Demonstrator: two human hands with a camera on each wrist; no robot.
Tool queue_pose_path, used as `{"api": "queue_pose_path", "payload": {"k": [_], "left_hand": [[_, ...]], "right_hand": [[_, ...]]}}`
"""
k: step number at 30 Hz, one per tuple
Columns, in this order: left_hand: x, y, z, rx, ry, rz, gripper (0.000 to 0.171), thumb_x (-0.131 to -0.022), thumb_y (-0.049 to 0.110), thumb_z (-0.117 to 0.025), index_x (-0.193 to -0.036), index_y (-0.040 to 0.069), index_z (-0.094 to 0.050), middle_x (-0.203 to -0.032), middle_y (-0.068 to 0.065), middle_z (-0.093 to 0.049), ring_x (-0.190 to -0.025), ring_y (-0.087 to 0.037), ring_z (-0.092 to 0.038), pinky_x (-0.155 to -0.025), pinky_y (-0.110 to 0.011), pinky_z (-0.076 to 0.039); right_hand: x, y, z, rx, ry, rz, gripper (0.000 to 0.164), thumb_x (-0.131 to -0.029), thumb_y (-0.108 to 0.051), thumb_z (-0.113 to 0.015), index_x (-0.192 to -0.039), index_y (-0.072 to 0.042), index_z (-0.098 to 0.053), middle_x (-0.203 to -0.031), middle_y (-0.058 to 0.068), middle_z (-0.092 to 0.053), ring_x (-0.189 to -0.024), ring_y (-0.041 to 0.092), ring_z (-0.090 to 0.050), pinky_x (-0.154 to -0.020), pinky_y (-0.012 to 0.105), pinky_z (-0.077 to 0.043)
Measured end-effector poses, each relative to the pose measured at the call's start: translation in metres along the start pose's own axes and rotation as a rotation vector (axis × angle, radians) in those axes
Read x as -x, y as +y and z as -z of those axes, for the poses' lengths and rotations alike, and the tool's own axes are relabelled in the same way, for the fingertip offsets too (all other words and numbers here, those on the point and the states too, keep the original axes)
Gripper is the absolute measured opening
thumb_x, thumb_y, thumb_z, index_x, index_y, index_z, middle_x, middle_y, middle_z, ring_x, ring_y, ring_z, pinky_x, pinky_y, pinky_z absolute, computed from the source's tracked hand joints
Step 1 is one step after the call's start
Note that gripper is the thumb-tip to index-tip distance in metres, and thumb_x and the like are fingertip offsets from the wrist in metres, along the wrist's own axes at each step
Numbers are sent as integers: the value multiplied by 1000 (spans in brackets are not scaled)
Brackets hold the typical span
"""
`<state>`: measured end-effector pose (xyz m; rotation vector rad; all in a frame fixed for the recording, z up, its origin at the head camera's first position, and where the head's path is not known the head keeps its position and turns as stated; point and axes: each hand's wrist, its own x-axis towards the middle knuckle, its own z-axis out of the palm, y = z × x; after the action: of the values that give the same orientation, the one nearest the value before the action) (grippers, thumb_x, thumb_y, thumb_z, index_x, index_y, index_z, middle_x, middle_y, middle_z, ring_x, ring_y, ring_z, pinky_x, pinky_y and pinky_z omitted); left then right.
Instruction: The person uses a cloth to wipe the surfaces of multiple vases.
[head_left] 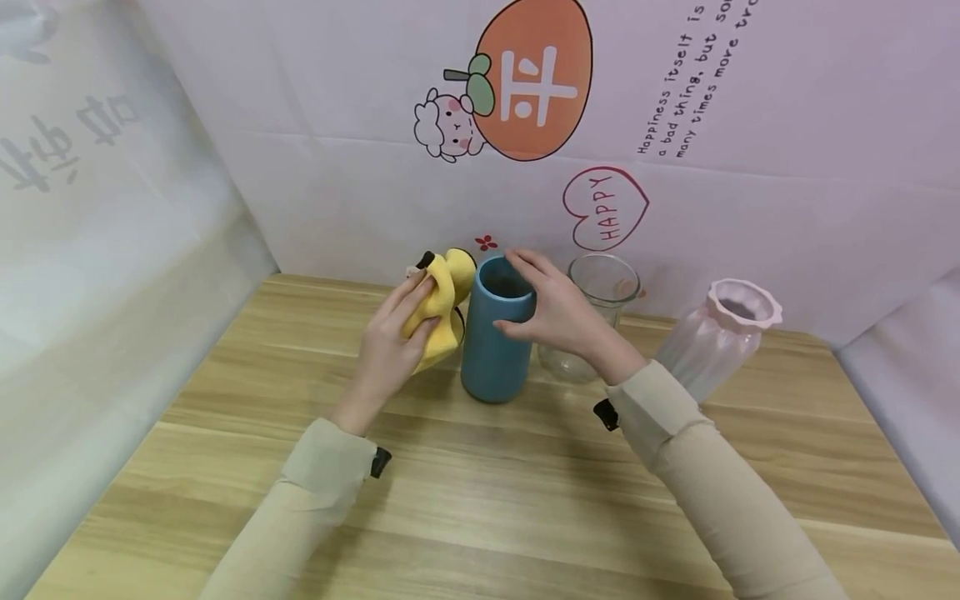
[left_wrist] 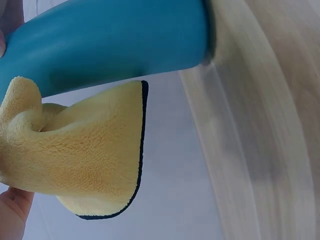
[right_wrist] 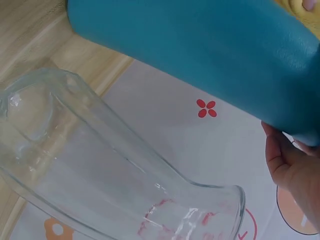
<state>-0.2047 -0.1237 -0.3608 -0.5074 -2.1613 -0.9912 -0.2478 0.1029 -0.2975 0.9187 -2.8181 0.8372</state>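
A yellow cloth (head_left: 448, 287) with dark edging is bunched in my left hand (head_left: 388, 343), which grips it just left of a blue vase (head_left: 495, 358). The vase stands upright on the wooden table. Near its top, my right hand (head_left: 566, 312) holds it from the right, thumb in front and fingers at the rim. In the left wrist view, the folded cloth (left_wrist: 95, 145) hangs close beside the blue vase (left_wrist: 115, 40). The right wrist view has my right hand's fingers (right_wrist: 274, 150) against the vase's side near the rim.
A clear glass vase (head_left: 566, 364) stands right behind my right hand. Further right is a pale pink fluted vase (head_left: 701, 350), partly hidden by my right sleeve. A white printed sheet (head_left: 360, 200) hangs behind the wooden table (head_left: 465, 500).
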Motion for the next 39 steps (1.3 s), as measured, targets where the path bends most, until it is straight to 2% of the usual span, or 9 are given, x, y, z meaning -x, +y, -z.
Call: {"api": "queue_pose_path", "payload": {"k": [6,13,19,25,27,30,32,34,39], "left_hand": [[-5,8,-2,22,20,-14,43,-82,0,-72,-123,-2,-61,-133,-23,-55,-123,-39,-55,-100,-46,-49],[-8,16,-6,60,27,-35,44,-82,1,-71,-125,0,-59,-131,-28,-48,-104,-38,-63,-86,-45,-57],[-6,18,-15,56,-46,-56,43,-87,2,-67,-129,1,-57,-130,-23,-53,-117,-37,-58,-94,-43,-54],[-3,16,-21,124,-152,-20,44,-94,4,-57,-137,2,-50,-140,-21,-48,-126,-38,-50,-100,-49,-49],[-2,16,-21,136,-190,1,45,-97,10,-52,-141,4,-46,-144,-19,-44,-130,-37,-47,-101,-51,-48],[0,16,-20,136,-234,28,47,-103,30,-40,-145,8,-40,-149,-16,-39,-134,-36,-43,-103,-53,-46],[1,16,-20,129,-251,31,55,-104,42,-29,-146,8,-38,-151,-15,-37,-136,-35,-42,-105,-53,-45],[2,15,-21,119,-246,23,60,-103,47,-25,-146,8,-38,-151,-15,-37,-136,-35,-42,-106,-52,-44],[4,12,-25,104,-198,-4,42,-101,18,-45,-142,6,-44,-148,-16,-42,-130,-34,-50,-98,-44,-52]], "right_hand": [[3,2,2,-31,-31,36,91,-76,-28,-78,-149,-4,-30,-152,14,-32,-131,31,-43,-108,49,-43],[4,2,5,-59,-41,32,92,-74,-28,-82,-149,-7,-32,-150,15,-35,-128,31,-46,-106,50,-44],[5,2,6,-69,-54,17,94,-73,-30,-83,-150,-9,-31,-151,13,-34,-130,30,-46,-107,50,-43],[6,4,5,-52,-45,17,95,-73,-31,-83,-150,-10,-31,-151,13,-34,-130,30,-46,-107,51,-43],[5,4,5,-47,-44,16,95,-73,-31,-83,-150,-10,-31,-151,13,-34,-130,31,-46,-107,51,-43],[5,5,6,-48,-53,16,96,-74,-32,-83,-150,-10,-30,-152,13,-33,-131,31,-45,-107,52,-43],[6,5,8,-61,-70,9,94,-75,-33,-81,-151,-12,-29,-153,13,-32,-133,32,-43,-109,53,-41],[6,7,10,-75,-101,-1,91,-78,-33,-78,-151,-14,-28,-155,12,-29,-137,33,-39,-110,56,-38],[5,10,17,-87,-172,-29,85,-84,-36,-71,-153,-19,-24,-157,12,-26,-142,35,-31,-112,61,-32]]}}
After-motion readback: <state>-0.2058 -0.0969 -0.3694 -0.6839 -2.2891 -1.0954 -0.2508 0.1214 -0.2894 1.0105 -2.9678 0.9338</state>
